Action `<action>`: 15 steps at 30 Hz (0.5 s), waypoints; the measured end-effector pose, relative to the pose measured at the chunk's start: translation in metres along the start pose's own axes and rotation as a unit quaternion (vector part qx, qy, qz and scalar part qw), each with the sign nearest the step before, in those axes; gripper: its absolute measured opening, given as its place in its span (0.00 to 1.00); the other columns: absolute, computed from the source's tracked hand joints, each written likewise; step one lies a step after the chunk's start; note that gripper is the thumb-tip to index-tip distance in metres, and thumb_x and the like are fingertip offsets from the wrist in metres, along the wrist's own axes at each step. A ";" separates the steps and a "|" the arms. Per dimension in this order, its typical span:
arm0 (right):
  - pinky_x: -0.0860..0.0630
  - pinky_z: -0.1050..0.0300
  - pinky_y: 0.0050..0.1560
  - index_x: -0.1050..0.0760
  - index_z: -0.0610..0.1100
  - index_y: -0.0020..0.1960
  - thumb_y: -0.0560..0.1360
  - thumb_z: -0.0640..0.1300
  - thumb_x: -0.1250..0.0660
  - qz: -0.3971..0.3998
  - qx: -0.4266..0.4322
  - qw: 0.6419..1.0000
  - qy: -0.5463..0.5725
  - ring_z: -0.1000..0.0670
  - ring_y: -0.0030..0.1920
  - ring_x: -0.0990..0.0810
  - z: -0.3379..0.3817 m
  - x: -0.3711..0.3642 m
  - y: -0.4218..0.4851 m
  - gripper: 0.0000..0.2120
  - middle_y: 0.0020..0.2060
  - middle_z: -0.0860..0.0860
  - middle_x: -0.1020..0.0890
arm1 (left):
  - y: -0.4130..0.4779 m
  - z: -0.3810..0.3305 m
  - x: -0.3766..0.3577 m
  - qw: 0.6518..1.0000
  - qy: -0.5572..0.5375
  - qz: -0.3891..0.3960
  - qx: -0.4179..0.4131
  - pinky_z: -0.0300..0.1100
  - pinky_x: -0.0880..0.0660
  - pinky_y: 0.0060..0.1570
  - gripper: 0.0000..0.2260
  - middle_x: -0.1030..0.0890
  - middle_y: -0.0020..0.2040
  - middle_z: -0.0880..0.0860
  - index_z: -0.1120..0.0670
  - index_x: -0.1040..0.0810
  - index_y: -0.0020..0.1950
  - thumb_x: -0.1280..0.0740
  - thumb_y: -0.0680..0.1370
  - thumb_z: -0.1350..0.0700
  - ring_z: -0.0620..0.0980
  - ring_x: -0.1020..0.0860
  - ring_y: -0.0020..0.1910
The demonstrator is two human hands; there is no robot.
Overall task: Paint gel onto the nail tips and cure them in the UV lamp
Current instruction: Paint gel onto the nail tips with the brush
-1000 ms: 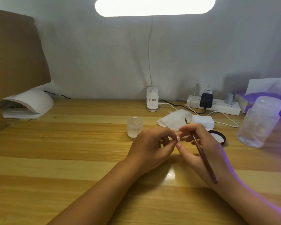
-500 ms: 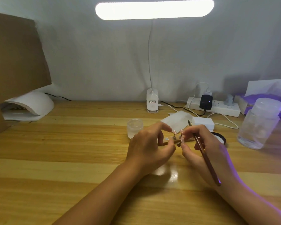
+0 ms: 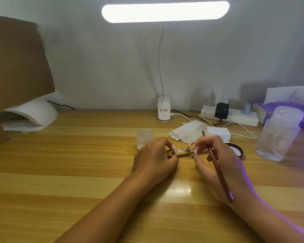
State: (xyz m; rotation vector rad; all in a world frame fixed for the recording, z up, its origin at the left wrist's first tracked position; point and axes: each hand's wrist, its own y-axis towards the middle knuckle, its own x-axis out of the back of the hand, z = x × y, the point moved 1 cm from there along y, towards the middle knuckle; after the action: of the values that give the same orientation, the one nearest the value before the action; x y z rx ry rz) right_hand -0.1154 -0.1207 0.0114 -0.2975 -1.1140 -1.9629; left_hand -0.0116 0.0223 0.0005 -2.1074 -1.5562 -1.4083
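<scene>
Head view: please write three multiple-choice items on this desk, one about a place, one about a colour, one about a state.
1. Where on the desk does the UV lamp stand? A far left; B far right; C near edge.
2. Which colour is the adapter in the power strip? A red; B black; C green.
3. What is the right hand doing? A lying flat, empty; B covering the lamp; C gripping a brush.
Answers: 1 A, it sits at the far left. 2 B, its body is black. 3 C, it clasps the brush handle.
</scene>
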 end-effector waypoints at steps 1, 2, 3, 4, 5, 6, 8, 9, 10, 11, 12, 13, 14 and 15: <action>0.22 0.55 0.43 0.28 0.52 0.53 0.70 0.39 0.26 0.000 0.005 1.000 -0.005 0.55 0.45 0.22 0.000 -0.001 0.000 0.17 0.44 0.60 0.22 | 0.000 -0.001 0.001 1.000 -0.010 0.004 -0.003 0.39 0.35 0.33 0.07 0.27 0.31 0.43 0.42 0.24 0.51 0.31 0.74 0.48 0.42 0.26 0.36; 0.22 0.53 0.43 0.27 0.50 0.53 0.71 0.39 0.26 0.002 0.008 1.000 -0.010 0.54 0.46 0.22 -0.001 -0.001 0.000 0.16 0.44 0.61 0.22 | -0.001 -0.002 0.001 1.000 -0.020 0.010 -0.009 0.39 0.36 0.32 0.07 0.26 0.31 0.43 0.42 0.24 0.50 0.30 0.73 0.48 0.41 0.26 0.35; 0.21 0.52 0.44 0.27 0.50 0.54 0.71 0.40 0.26 0.003 0.010 1.000 -0.016 0.54 0.46 0.22 -0.001 -0.002 0.000 0.15 0.44 0.61 0.23 | -0.001 -0.003 0.001 0.999 -0.026 0.016 -0.018 0.39 0.36 0.32 0.08 0.26 0.30 0.44 0.43 0.24 0.50 0.30 0.73 0.48 0.41 0.27 0.34; 0.21 0.52 0.44 0.27 0.50 0.54 0.71 0.40 0.26 0.003 0.014 1.000 -0.023 0.54 0.46 0.22 -0.001 -0.003 0.000 0.16 0.44 0.62 0.23 | -0.002 -0.004 0.001 0.999 -0.027 0.018 -0.030 0.39 0.37 0.31 0.08 0.27 0.30 0.44 0.43 0.24 0.51 0.30 0.73 0.48 0.41 0.27 0.33; 0.21 0.53 0.44 0.28 0.51 0.54 0.71 0.41 0.26 0.003 0.018 0.999 -0.031 0.54 0.46 0.22 -0.001 -0.003 0.000 0.16 0.43 0.63 0.24 | -0.004 -0.005 0.001 0.999 -0.018 0.016 -0.046 0.39 0.37 0.31 0.09 0.28 0.30 0.44 0.43 0.24 0.52 0.30 0.73 0.47 0.42 0.27 0.34; 0.22 0.55 0.43 0.28 0.53 0.54 0.71 0.41 0.26 0.002 0.022 0.999 -0.036 0.54 0.46 0.22 -0.001 -0.003 0.000 0.17 0.43 0.63 0.24 | -0.005 -0.007 0.001 0.998 0.000 0.009 -0.064 0.38 0.37 0.30 0.10 0.29 0.31 0.44 0.44 0.24 0.52 0.30 0.73 0.46 0.42 0.28 0.34; 0.24 0.60 0.42 0.29 0.53 0.54 0.71 0.41 0.26 0.002 0.021 0.999 -0.035 0.55 0.46 0.22 -0.001 -0.002 -0.001 0.18 0.43 0.64 0.25 | -0.008 -0.012 0.001 0.994 0.037 0.000 -0.102 0.36 0.39 0.30 0.11 0.32 0.31 0.42 0.44 0.25 0.53 0.31 0.73 0.44 0.43 0.29 0.35; 0.25 0.61 0.42 0.28 0.52 0.55 0.71 0.40 0.26 0.001 0.020 0.999 -0.034 0.54 0.46 0.22 -0.001 -0.002 -0.002 0.18 0.43 0.64 0.26 | -0.009 -0.014 0.000 0.992 0.046 0.000 -0.118 0.36 0.38 0.30 0.12 0.33 0.32 0.42 0.44 0.25 0.54 0.32 0.74 0.43 0.43 0.30 0.35; 0.24 0.60 0.42 0.28 0.51 0.55 0.71 0.40 0.26 0.001 0.019 0.999 -0.033 0.54 0.46 0.22 -0.001 -0.002 -0.002 0.17 0.43 0.63 0.25 | -0.010 -0.015 0.000 0.991 0.049 -0.001 -0.128 0.37 0.38 0.31 0.12 0.33 0.32 0.42 0.44 0.25 0.55 0.32 0.74 0.43 0.43 0.30 0.35; 0.23 0.58 0.43 0.27 0.51 0.56 0.71 0.40 0.26 0.001 0.019 0.999 -0.035 0.53 0.46 0.21 -0.002 -0.002 -0.002 0.17 0.44 0.62 0.25 | -0.010 -0.016 0.000 0.990 0.051 -0.004 -0.133 0.38 0.38 0.31 0.12 0.33 0.32 0.43 0.45 0.25 0.55 0.32 0.74 0.43 0.44 0.30 0.35; 0.23 0.56 0.43 0.27 0.50 0.56 0.71 0.40 0.26 0.000 0.020 0.999 -0.038 0.52 0.46 0.21 -0.002 -0.002 -0.002 0.17 0.45 0.61 0.24 | -0.010 -0.015 0.000 0.989 0.052 -0.006 -0.135 0.38 0.38 0.31 0.12 0.33 0.32 0.43 0.45 0.25 0.55 0.32 0.74 0.43 0.44 0.30 0.35; 0.22 0.55 0.43 0.26 0.49 0.56 0.71 0.40 0.26 0.000 0.021 0.999 -0.042 0.52 0.46 0.21 -0.002 -0.002 -0.001 0.17 0.45 0.60 0.23 | -0.010 -0.015 0.001 0.989 0.053 -0.008 -0.137 0.37 0.38 0.31 0.12 0.33 0.32 0.43 0.45 0.25 0.55 0.32 0.74 0.43 0.44 0.30 0.35; 0.22 0.55 0.43 0.26 0.49 0.56 0.70 0.40 0.26 -0.001 0.025 0.999 -0.047 0.52 0.47 0.21 -0.001 -0.003 -0.001 0.17 0.45 0.59 0.23 | -0.010 -0.015 0.001 0.989 0.055 -0.008 -0.139 0.36 0.39 0.30 0.12 0.34 0.32 0.42 0.45 0.25 0.55 0.32 0.74 0.43 0.43 0.30 0.35; 0.22 0.55 0.43 0.25 0.48 0.56 0.70 0.40 0.25 -0.002 0.031 0.998 -0.055 0.52 0.46 0.22 -0.001 -0.004 -0.001 0.17 0.45 0.60 0.23 | -0.011 -0.016 0.001 0.988 0.054 -0.007 -0.141 0.35 0.40 0.30 0.12 0.34 0.32 0.42 0.45 0.25 0.55 0.31 0.74 0.43 0.43 0.30 0.35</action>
State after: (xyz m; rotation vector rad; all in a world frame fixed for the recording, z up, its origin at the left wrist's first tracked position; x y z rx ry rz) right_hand -0.1137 -0.1195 0.0080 -0.3737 -1.2443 -1.9308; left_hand -0.0292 0.0185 0.0060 -2.1265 -1.4049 -1.8103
